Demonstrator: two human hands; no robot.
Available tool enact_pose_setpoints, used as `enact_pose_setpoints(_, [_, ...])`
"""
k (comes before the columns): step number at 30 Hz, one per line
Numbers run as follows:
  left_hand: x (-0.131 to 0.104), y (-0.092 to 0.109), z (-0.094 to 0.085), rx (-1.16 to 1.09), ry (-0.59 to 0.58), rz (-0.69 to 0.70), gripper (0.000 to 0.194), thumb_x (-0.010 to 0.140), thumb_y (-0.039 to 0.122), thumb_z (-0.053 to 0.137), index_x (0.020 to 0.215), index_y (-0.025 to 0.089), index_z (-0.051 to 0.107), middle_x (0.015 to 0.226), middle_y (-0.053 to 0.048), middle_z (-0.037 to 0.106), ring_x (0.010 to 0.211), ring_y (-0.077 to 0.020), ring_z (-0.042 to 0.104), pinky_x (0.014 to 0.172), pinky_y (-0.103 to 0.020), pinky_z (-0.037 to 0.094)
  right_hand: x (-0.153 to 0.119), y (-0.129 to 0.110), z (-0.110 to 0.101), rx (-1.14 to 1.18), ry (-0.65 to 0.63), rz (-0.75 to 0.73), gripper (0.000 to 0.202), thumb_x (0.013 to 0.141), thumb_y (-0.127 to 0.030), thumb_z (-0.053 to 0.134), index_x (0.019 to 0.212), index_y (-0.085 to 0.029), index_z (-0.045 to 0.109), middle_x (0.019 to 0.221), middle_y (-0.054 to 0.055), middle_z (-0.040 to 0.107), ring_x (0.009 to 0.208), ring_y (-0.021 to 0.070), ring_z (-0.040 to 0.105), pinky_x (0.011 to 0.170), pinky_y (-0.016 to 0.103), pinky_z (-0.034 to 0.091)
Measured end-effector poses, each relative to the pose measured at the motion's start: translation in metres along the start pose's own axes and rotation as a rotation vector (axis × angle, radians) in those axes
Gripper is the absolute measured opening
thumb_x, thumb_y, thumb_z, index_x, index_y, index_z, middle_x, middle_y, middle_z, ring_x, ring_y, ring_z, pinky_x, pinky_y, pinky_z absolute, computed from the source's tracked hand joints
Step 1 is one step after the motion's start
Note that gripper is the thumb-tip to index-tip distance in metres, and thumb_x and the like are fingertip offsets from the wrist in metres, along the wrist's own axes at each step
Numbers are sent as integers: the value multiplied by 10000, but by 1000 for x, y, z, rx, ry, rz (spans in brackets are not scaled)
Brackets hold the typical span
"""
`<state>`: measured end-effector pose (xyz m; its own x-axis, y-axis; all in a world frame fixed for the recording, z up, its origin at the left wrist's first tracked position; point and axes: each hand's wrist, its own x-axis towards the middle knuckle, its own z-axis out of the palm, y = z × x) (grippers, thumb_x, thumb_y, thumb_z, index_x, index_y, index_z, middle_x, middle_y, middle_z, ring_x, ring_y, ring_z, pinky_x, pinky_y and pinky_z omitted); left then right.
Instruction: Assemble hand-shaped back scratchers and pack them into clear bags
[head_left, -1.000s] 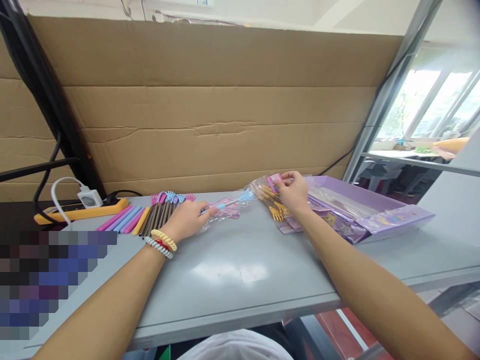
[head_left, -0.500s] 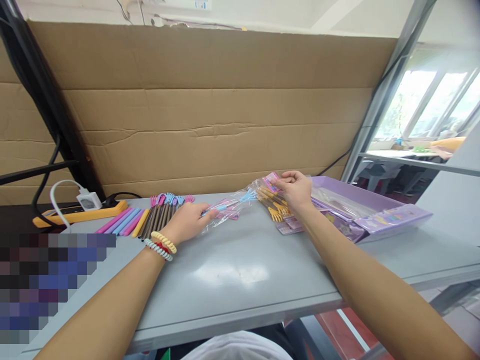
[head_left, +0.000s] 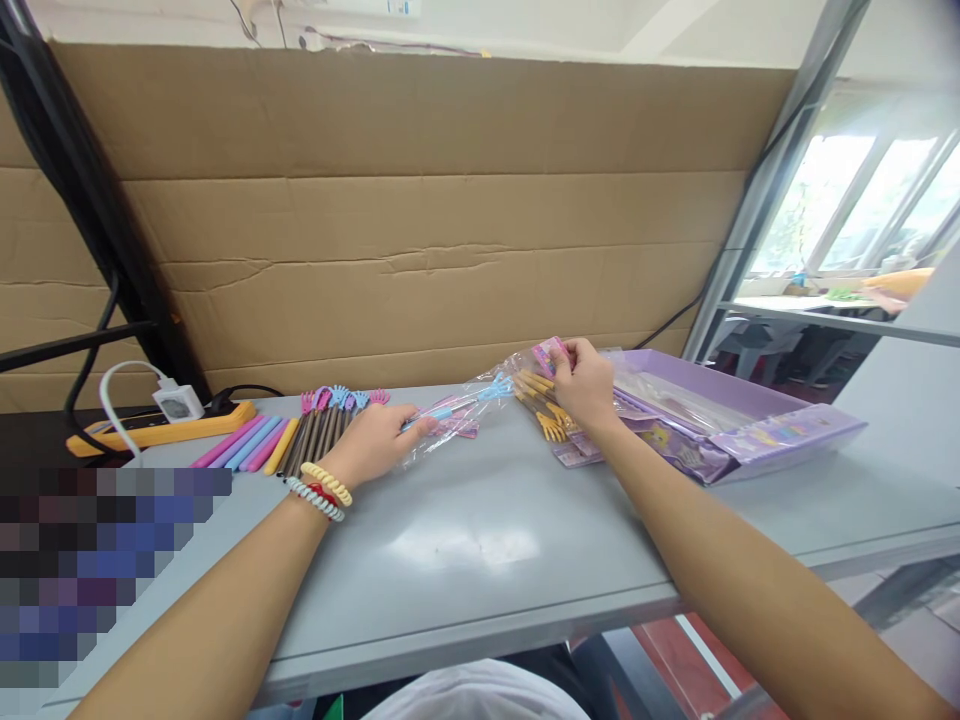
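Observation:
A clear plastic bag (head_left: 457,412) with a blue hand-shaped stick (head_left: 491,391) in it is stretched between my hands, just above the table. My left hand (head_left: 379,440) grips its lower left end along with the stick's handle. At the upper right, my right hand (head_left: 583,383) pinches the bag's pink header (head_left: 549,354). Yellow hand-shaped sticks (head_left: 553,425) lie beside and below my right hand. To the left of my left hand is a row of sticks with pink and blue hand ends (head_left: 324,425), handles toward me.
A purple box (head_left: 697,380) with clear packaging lies on the grey table (head_left: 480,600) at the right. A yellow power strip (head_left: 146,433) with a white plug (head_left: 178,402) is at the back left. Cardboard (head_left: 435,220) stands behind the table.
My right hand has shifted slightly left, its fingers closing further around the pink header. My left hand has barely moved.

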<state>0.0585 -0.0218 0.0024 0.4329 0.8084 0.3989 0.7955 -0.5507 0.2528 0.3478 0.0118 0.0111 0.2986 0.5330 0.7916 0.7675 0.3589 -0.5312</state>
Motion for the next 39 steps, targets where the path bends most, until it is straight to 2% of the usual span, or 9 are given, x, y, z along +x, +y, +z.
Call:
enact_pose_setpoints(5, [0, 3, -1, -47, -3, 28, 485, 878, 568, 295, 600, 185, 401, 518, 32, 401, 504, -106, 375, 515, -258, 220, -2, 0, 1, -45, 92, -4, 200, 869, -386, 395, 812, -209, 469, 655, 34, 584, 578, 187, 522, 564, 301, 359])
enact_pose_setpoints(10, [0, 4, 0, -102, -18, 56, 485, 877, 571, 306, 618, 181, 434, 532, 35, 420, 517, -104, 390, 519, -251, 239, -1, -4, -1, -4, 206, 0, 171, 858, -369, 424, 815, -212, 473, 651, 16, 584, 571, 170, 529, 562, 290, 371])
enact_pose_setpoints(15, [0, 4, 2, -111, -39, 55, 477, 877, 569, 306, 636, 183, 447, 542, 36, 426, 527, -106, 393, 526, -249, 252, -1, -6, -2, 116, 238, 26, 178, 803, -379, 520, 792, -203, 497, 658, 3, 582, 563, 146, 524, 548, 274, 389])
enact_pose_setpoints(21, [-1, 2, 2, -109, -42, 59, 457, 879, 547, 317, 632, 186, 448, 534, 35, 439, 521, -107, 381, 528, -250, 258, -2, -8, 2, 440, 134, 108, 278, 688, -386, 646, 801, -218, 456, 618, -39, 525, 528, 126, 497, 509, 263, 404])
enact_pose_setpoints(25, [-2, 1, 2, -101, -42, 67, 455, 880, 543, 314, 638, 186, 458, 540, 30, 449, 520, -110, 389, 527, -253, 259, -4, -14, 2, 482, 87, 158, 317, 622, -368, 694, 808, -219, 485, 582, -57, 490, 520, 117, 458, 504, 259, 399])
enact_pose_setpoints(30, [-1, 1, 2, -54, -38, 56, 468, 881, 557, 303, 622, 188, 430, 521, 30, 416, 506, -111, 381, 523, -257, 241, -1, -10, 3, 482, 4, 159, 230, 699, -414, 621, 747, -197, 562, 629, -15, 554, 582, 131, 505, 529, 260, 424])
enact_pose_setpoints(33, [-1, 1, 1, -33, -28, 41, 475, 878, 565, 303, 607, 188, 407, 513, 28, 408, 498, -112, 371, 516, -259, 228, 1, -6, 3, 505, -105, 233, 326, 791, -476, 493, 610, -206, 515, 500, -24, 489, 445, 121, 440, 415, 258, 365])
enact_pose_setpoints(36, [-1, 0, 0, -6, -23, 31, 477, 876, 568, 301, 606, 190, 407, 511, 25, 409, 494, -115, 369, 512, -262, 216, 2, -5, 0, 513, -229, 260, 362, 783, -501, 507, 569, -209, 496, 441, -34, 457, 341, 117, 407, 341, 263, 317])
enact_pose_setpoints(39, [-1, -1, 0, 6, -12, 16, 476, 873, 566, 304, 600, 191, 411, 503, 24, 408, 485, -117, 366, 507, -264, 207, 1, -6, -2, 452, -249, 226, 381, 761, -544, 537, 585, -209, 494, 468, -38, 465, 341, 128, 472, 339, 257, 325])
